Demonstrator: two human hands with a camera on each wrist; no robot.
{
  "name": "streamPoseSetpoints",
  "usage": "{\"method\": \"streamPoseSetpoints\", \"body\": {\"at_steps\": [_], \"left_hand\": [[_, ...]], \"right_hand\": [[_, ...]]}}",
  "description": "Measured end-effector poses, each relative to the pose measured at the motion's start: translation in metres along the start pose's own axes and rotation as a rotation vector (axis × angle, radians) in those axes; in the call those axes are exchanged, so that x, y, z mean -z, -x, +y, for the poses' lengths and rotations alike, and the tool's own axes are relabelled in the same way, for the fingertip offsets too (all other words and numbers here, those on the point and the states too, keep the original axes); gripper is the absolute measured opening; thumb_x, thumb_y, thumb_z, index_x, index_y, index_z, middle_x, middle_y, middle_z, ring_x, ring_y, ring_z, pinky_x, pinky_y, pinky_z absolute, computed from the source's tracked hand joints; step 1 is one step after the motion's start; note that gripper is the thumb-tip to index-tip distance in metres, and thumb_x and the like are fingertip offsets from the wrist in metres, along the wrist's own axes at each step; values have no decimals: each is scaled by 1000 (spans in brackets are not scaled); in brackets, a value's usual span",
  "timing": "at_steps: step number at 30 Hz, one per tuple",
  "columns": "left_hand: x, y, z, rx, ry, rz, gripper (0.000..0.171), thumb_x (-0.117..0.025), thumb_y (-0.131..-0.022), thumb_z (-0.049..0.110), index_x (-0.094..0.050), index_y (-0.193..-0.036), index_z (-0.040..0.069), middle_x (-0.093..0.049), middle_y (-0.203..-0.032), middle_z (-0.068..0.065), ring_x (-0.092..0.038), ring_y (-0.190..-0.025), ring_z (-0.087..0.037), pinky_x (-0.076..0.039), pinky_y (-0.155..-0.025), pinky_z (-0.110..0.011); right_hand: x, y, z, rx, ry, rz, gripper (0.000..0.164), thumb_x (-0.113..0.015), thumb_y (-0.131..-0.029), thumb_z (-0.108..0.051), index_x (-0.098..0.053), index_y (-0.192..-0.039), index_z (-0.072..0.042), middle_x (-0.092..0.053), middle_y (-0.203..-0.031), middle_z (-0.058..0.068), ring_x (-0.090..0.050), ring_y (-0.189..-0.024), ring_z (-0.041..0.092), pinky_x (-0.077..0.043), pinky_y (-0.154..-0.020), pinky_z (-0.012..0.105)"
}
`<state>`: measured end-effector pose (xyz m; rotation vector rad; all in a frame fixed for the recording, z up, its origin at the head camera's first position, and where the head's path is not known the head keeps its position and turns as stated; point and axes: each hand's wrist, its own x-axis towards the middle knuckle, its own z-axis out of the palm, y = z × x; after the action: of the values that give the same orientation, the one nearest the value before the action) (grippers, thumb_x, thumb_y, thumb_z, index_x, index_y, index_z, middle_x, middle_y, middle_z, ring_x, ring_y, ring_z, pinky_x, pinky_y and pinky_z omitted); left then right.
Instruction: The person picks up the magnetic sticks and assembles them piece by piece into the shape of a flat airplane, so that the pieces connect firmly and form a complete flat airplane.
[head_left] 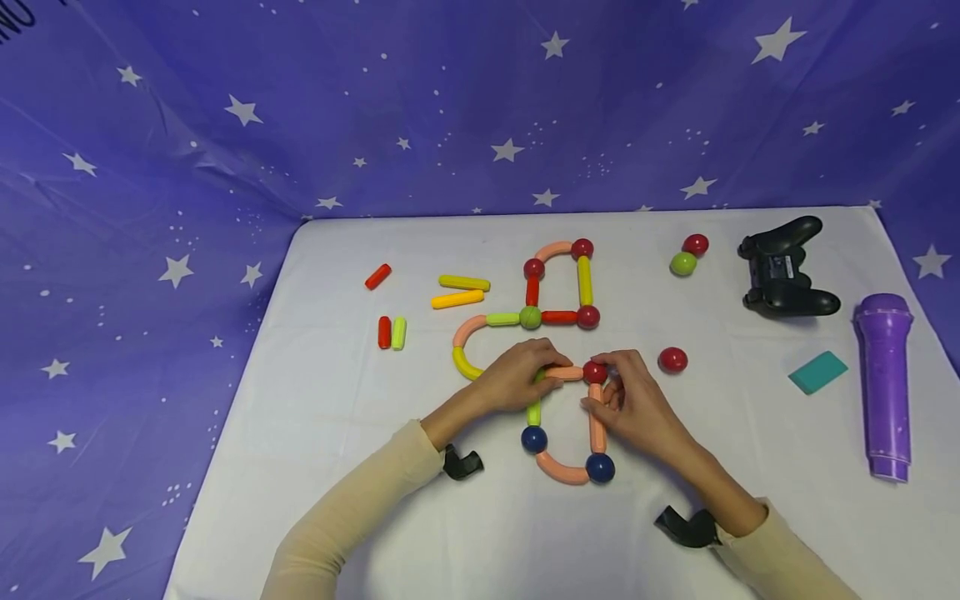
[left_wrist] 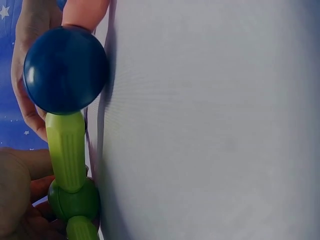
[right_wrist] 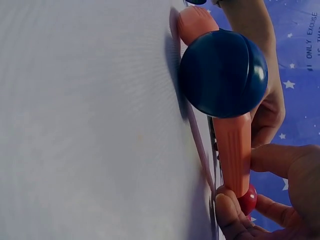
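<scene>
A figure of magnetic rods and balls lies on the white table. My left hand [head_left: 519, 377] holds it at the green ball [left_wrist: 75, 199], where the light-green rod [left_wrist: 67, 150] meets the left end of a short orange rod [head_left: 566, 373]. The fingers mostly cover that ball in the head view. My right hand [head_left: 633, 404] grips the red ball [head_left: 595, 372] at the corner, its thumb against the long orange rod [right_wrist: 234, 155]. Below, two blue balls [head_left: 534, 439] are joined by a curved orange rod [head_left: 562, 471]. An upper loop with a green ball [head_left: 530, 317] stands beyond the hands.
Loose red rods [head_left: 385, 332] and yellow rods [head_left: 463, 282] lie to the left. Rightward are a red ball [head_left: 672, 360], a touching red and green pair [head_left: 683, 264], a black game controller [head_left: 783, 271], a teal block [head_left: 818, 372] and a purple cylinder [head_left: 887, 387].
</scene>
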<state>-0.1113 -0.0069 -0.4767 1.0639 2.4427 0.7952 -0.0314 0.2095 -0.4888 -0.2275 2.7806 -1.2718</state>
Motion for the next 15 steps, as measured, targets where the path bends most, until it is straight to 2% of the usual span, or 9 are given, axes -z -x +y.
{"method": "streamPoseSetpoints", "body": {"at_steps": [15], "left_hand": [[1, 0, -1, 0, -1, -10, 32, -65, -95, 21, -66, -126, 14, -64, -114, 1, -56, -102, -11, -46, -92, -25]], "right_hand": [[1, 1, -3, -19, 0, -18, 64, -81, -79, -15, -49, -134, -8, -45, -118, 13, -49, -79, 18, -47, -60, 19]]}}
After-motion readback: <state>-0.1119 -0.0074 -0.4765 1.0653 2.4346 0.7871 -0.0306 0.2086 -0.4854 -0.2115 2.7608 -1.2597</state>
